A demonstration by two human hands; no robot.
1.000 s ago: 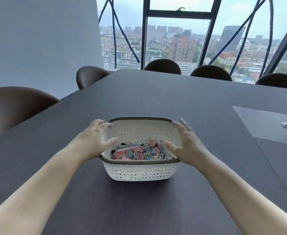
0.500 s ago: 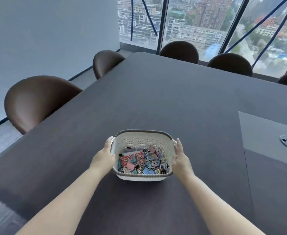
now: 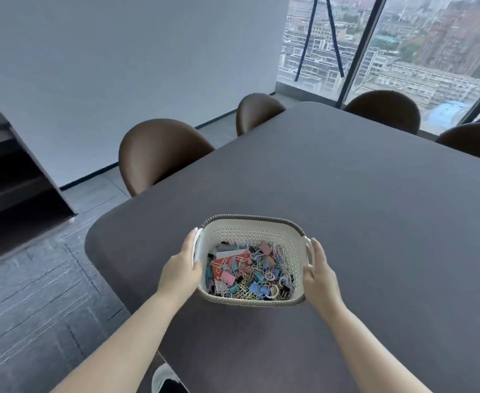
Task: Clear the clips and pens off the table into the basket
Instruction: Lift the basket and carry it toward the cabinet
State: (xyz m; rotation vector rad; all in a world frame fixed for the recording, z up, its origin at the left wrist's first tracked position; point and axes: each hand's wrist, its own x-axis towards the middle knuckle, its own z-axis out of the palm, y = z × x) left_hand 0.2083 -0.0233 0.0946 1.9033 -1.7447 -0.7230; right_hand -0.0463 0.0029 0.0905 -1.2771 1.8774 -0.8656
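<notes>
The white perforated basket (image 3: 251,236), with its grey woven rim, is over the dark table (image 3: 346,194), close to the table's near left corner; whether it rests on the surface or is lifted just off it cannot be told. Inside the basket lies a heap of coloured clips (image 3: 250,276): pink, blue and teal binder clips tangled with many thin wire paper clips, and a red and white flat item half buried toward the basket's left wall. No pen can be made out for certain in the heap. The left hand (image 3: 180,272) is pressed flat against the basket's left side, its fingers together and reaching up along the white side handle, its thumb hooked over the rim. The right hand (image 3: 319,275) is laid against the basket's right side in the same way, fingers together along the handle there and thumb toward the rim, so the basket is clasped between the two palms. Beyond the basket the tabletop shows bare. Left of and beyond the basket stand brown chairs (image 3: 159,151) at the table's edge, with more chairs along the far side before a tall window (image 3: 403,46). Far to the basket's left is a dark shelf unit (image 3: 12,165) on the grey floor.
</notes>
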